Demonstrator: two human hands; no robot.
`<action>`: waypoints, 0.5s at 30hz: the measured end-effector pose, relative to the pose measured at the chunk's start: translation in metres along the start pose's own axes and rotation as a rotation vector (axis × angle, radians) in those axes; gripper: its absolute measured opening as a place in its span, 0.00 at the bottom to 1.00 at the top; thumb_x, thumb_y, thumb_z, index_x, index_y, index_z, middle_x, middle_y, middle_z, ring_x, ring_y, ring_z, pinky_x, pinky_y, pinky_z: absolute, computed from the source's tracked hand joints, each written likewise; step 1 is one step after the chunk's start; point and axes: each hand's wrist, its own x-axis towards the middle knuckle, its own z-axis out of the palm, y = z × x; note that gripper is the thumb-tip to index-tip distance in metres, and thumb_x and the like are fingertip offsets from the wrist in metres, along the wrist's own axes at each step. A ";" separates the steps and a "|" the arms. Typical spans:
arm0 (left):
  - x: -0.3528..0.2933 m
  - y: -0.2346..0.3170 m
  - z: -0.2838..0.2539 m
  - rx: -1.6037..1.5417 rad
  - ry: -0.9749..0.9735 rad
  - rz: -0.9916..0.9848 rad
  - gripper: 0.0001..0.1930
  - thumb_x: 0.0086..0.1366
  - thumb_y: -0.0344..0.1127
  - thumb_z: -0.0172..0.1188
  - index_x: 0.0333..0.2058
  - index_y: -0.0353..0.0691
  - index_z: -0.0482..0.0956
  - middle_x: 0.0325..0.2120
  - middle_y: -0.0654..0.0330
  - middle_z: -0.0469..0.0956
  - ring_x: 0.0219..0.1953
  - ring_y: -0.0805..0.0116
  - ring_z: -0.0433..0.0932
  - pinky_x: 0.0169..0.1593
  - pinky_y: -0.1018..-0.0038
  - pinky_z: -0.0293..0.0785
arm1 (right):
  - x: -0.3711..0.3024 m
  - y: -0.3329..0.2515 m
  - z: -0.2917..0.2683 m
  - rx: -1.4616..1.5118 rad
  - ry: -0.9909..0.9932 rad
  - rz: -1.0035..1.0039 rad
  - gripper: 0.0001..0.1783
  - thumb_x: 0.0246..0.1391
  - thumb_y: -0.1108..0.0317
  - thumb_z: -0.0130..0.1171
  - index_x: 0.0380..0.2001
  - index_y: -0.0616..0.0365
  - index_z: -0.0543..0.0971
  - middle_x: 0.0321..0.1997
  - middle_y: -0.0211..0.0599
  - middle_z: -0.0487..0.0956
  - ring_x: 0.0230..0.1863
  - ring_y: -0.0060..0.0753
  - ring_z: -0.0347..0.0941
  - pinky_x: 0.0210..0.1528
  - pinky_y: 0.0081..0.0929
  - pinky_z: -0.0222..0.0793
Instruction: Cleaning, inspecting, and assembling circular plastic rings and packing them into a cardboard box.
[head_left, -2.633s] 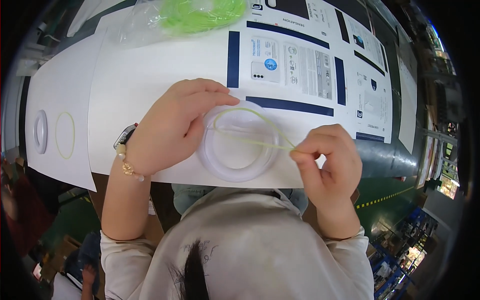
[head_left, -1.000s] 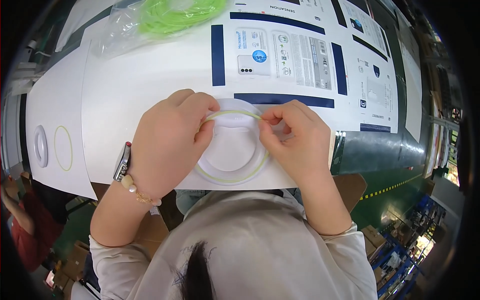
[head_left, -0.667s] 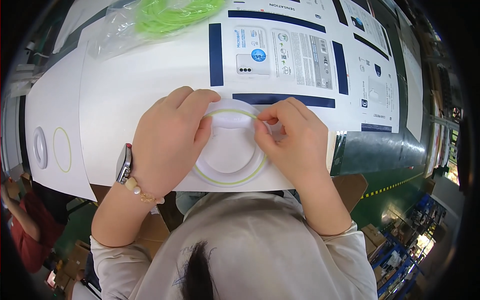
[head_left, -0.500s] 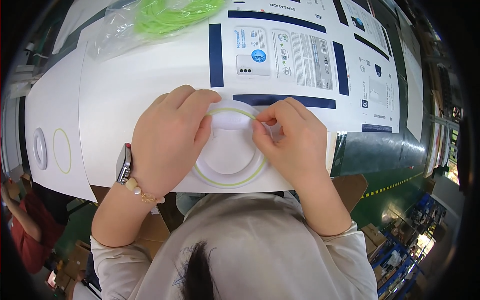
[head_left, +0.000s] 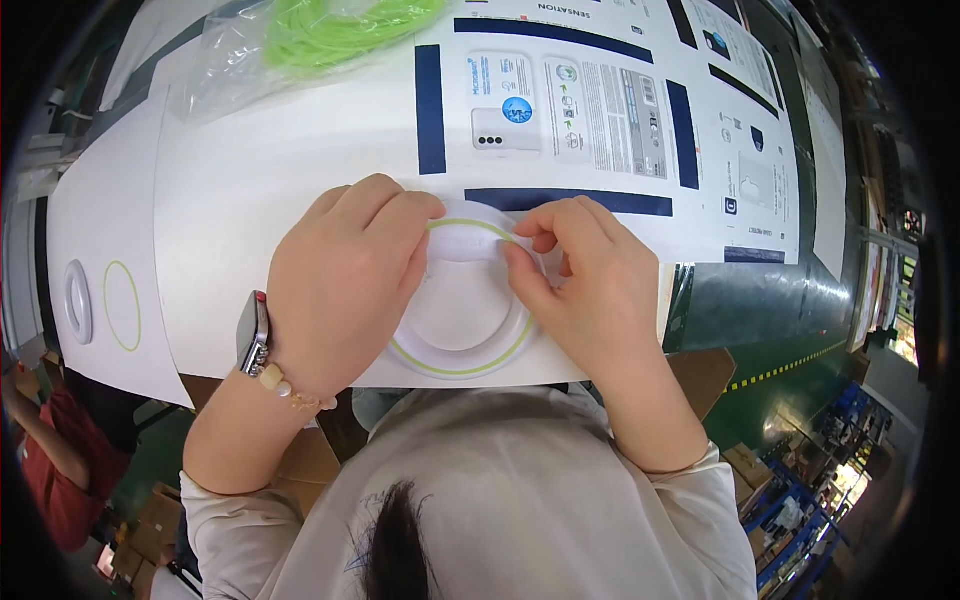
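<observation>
A white plastic ring lies flat on white sheeting near the table's front edge. A thin lime-green band runs around its face. My left hand is closed over the ring's upper left, its thumb side at the band and most fingertips hidden. At the upper right, my right hand has thumb and forefinger at the band, a small gap showing between their tips. Its other fingers are curled in.
Farther left sit another white ring and a loose green band. A clear bag of green cord lies at the back. Printed sheets cover the far right. A person in red is at lower left.
My right thumb and forefinger have parted slightly at the band. My left hand has shifted a little to the right along the ring's upper edge. The ring has barely moved.
</observation>
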 end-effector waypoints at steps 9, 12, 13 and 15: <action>-0.011 -0.008 -0.006 0.067 0.016 0.093 0.15 0.51 0.29 0.64 0.40 0.46 0.80 0.35 0.60 0.76 0.36 0.59 0.76 0.38 0.67 0.73 | -0.007 0.013 -0.020 -0.210 -0.015 -0.281 0.21 0.39 0.72 0.66 0.42 0.49 0.82 0.37 0.33 0.77 0.37 0.37 0.73 0.39 0.32 0.68; -0.008 -0.005 -0.006 0.074 -0.025 0.126 0.18 0.52 0.33 0.65 0.44 0.49 0.81 0.40 0.60 0.75 0.40 0.59 0.75 0.40 0.65 0.72 | -0.005 0.009 -0.018 -0.227 -0.092 -0.328 0.23 0.40 0.69 0.64 0.45 0.45 0.82 0.44 0.33 0.76 0.42 0.39 0.71 0.45 0.34 0.65; -0.008 -0.003 -0.006 0.104 -0.049 0.133 0.19 0.52 0.35 0.65 0.45 0.50 0.81 0.42 0.59 0.75 0.41 0.59 0.74 0.40 0.65 0.72 | -0.005 0.007 -0.017 -0.243 -0.108 -0.322 0.24 0.41 0.68 0.64 0.46 0.44 0.81 0.46 0.33 0.75 0.44 0.39 0.70 0.46 0.35 0.64; -0.008 -0.002 -0.006 0.134 -0.076 0.139 0.19 0.52 0.37 0.66 0.46 0.51 0.81 0.43 0.59 0.75 0.42 0.59 0.74 0.41 0.64 0.72 | -0.004 0.006 -0.017 -0.257 -0.126 -0.316 0.24 0.41 0.67 0.63 0.47 0.42 0.81 0.48 0.32 0.75 0.46 0.39 0.69 0.48 0.35 0.62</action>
